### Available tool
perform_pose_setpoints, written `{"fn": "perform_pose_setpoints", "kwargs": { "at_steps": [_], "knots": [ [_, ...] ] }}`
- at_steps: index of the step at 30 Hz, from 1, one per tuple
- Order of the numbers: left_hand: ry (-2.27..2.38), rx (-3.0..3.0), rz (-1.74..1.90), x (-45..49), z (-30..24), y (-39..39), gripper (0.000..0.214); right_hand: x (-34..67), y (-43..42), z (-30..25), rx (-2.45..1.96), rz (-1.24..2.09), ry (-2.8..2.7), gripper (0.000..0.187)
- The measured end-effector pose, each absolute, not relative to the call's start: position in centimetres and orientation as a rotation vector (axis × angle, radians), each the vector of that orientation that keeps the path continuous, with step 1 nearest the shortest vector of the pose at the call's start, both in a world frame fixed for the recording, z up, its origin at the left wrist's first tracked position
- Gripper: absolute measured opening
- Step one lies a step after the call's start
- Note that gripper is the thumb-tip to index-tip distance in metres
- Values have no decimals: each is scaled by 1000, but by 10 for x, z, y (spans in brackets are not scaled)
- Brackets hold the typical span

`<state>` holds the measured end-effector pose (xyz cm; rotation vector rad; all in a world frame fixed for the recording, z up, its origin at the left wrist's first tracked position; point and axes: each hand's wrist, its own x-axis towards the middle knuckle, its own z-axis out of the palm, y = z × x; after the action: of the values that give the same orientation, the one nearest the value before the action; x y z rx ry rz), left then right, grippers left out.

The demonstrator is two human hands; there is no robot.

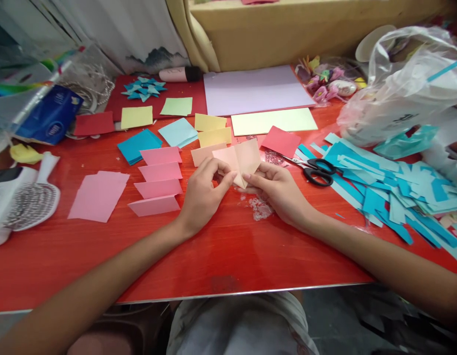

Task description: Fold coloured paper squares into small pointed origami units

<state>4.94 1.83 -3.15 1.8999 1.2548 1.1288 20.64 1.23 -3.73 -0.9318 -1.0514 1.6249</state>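
Note:
Between my two hands is a pale peach sheet of paper [246, 157], creased down its middle, its lower corners folded to a point. My left hand [208, 190] pinches the left edge with thumb and fingertips. At the lower right, my right hand [278, 190] grips the same paper, thumb on top. Another folded peach paper [206, 155] lies just behind my left hand. Beside that hand stands a row of folded pink papers [159, 173]. Black-handled scissors [313, 170] lie right of my right hand, their blades near a red paper square [281, 140].
Flat pink sheets [98, 195] and a hairbrush [34, 202] lie left. Blue sheets [139, 146], light blue sheets [178, 132] and yellow folded papers [213, 135] sit behind. A heap of blue paper strips [398, 182] and a plastic bag [405, 93] occupy the right of the red table [221, 256].

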Motion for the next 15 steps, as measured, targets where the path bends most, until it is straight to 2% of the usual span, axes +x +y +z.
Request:
{"fn": "perform_pose_setpoints", "kwargs": {
  "at_steps": [15],
  "knots": [
    [1228, 1813, 1135, 49, -34, 18, 6, 209, 17, -37, -995, 1734, -1069, 15]
  ]
}}
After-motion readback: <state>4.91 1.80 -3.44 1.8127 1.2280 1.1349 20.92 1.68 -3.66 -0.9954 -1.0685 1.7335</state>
